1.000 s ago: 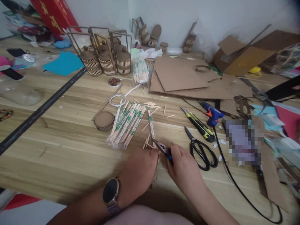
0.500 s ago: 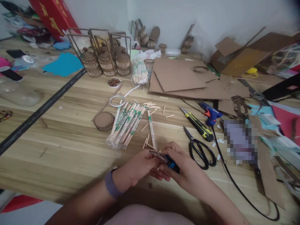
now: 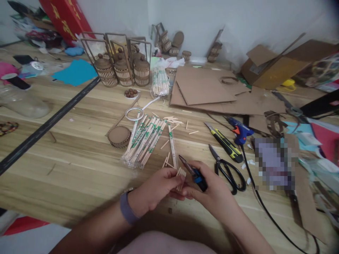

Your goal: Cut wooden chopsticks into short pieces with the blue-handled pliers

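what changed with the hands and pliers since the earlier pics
The left hand has turned, and a bundle of short sticks now shows in its fingers. The pliers, still in the right hand, have swung up and right, off the left hand. The scissors, utility knife and glue gun stayed put.

The left forearm (image 3: pixel 97 219) is extended from seven o'clock, the left hand (image 3: pixel 164 183) held at six, thumb and fingers pinched. The right forearm (image 3: pixel 246 225) is angled in from five o'clock; the right hand (image 3: pixel 213 187) is curled, its thumb pointed toward nine.
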A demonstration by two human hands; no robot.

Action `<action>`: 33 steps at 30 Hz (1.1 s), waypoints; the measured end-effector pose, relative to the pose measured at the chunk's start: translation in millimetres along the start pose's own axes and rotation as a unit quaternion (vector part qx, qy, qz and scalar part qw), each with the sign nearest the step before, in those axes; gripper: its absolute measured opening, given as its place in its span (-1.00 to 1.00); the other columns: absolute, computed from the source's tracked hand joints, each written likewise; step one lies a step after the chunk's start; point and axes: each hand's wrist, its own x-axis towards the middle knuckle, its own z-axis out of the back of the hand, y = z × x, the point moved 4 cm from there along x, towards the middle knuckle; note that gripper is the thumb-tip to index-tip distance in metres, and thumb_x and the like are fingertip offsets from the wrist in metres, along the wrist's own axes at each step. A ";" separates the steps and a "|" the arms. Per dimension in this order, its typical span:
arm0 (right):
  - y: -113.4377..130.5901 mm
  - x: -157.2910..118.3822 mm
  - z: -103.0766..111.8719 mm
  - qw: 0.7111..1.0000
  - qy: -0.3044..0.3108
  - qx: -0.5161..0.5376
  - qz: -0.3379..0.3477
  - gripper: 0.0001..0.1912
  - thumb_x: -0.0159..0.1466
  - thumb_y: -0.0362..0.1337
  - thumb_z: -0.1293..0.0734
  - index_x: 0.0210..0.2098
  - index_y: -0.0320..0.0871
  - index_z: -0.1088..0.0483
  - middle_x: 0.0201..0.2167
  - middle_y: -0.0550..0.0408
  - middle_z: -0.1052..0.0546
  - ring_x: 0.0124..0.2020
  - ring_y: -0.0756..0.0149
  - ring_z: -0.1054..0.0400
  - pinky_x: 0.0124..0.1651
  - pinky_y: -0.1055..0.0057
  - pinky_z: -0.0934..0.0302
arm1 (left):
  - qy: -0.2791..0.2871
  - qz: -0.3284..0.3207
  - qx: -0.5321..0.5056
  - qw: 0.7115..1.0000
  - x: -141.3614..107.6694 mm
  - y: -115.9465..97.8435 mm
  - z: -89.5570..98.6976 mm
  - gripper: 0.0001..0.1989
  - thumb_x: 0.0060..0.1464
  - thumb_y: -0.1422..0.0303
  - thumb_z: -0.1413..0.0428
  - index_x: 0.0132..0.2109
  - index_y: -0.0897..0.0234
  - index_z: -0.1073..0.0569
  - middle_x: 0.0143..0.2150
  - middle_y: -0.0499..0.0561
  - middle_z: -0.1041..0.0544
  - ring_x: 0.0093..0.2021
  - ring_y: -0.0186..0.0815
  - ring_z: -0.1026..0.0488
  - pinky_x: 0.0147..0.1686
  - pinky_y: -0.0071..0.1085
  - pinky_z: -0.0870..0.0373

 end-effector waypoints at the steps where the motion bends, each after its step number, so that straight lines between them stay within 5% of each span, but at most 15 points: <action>1: -0.6 -0.1 -2.4 1.000 -0.004 0.002 0.001 -0.48 0.05 -0.39 -0.47 0.01 -0.04 -0.38 -0.08 0.09 -0.57 -0.07 0.16 -0.47 -0.05 0.33 -0.35 | -0.011 -0.012 -0.008 1.000 1.0 -0.8 0.5 -0.49 -0.17 -0.07 -0.29 -0.29 0.30 -0.49 -0.38 -0.03 -0.53 -0.37 -0.34 -0.48 -0.29 -0.42 -0.37; 18: -5.4 -1.0 -16.5 0.997 -0.072 -0.009 0.033 -0.48 0.10 -0.33 -0.40 0.07 -0.12 -0.38 -0.04 -0.03 -0.61 -0.06 0.11 -0.53 -0.01 0.26 -0.42 | -0.044 -0.064 -0.032 0.996 1.5 -2.8 3.1 -0.58 -0.01 0.02 -0.23 -0.25 0.33 -0.53 -0.30 0.06 -0.59 -0.28 -0.24 -0.53 -0.23 -0.35 -0.42; 33: -4.0 -1.7 -17.4 0.999 -0.048 0.020 0.012 -0.48 0.11 -0.30 -0.36 0.09 -0.08 -0.35 0.00 -0.04 -0.58 0.00 0.06 -0.49 0.04 0.16 -0.38 | -0.068 -0.041 -0.021 0.997 -0.9 -7.2 3.8 -0.77 -0.01 0.24 -0.13 -0.30 0.32 -0.54 -0.31 0.04 -0.61 -0.31 -0.26 -0.53 -0.31 -0.39 -0.41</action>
